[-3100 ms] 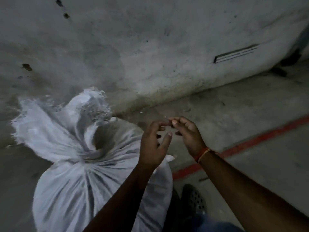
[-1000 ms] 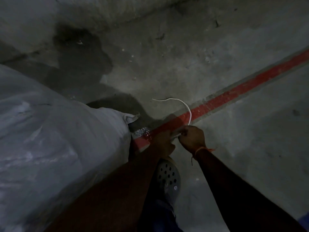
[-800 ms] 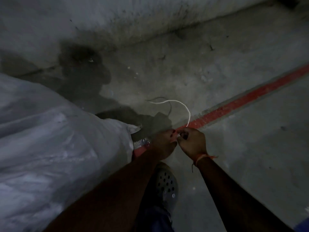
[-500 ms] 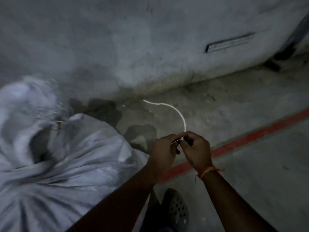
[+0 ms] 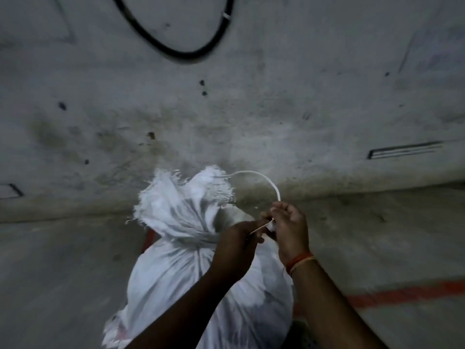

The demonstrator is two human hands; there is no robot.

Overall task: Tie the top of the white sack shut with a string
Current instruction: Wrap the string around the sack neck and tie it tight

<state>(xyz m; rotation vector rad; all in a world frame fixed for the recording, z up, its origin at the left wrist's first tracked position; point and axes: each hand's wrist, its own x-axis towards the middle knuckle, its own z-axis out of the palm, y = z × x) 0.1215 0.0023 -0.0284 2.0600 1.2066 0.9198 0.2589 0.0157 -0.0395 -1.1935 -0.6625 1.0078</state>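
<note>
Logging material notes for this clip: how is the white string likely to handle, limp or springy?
The white string probably has some spring: its free end holds an arch above the right hand instead of drooping. It looks thin and light, pinched between the fingertips of that hand and the left hand. It may resist cinching tight round the sack neck.

White sack (image 5: 191,278): woven cloth-like fabric, matt, creased, frayed at its top edge. String (image 5: 261,178): white, smooth, flat strip. Wall (image 5: 276,96): rough, stained, matt plaster. Floor (image 5: 63,273): matt concrete. Cable (image 5: 176,50): black, smooth, slightly glossy.
</note>
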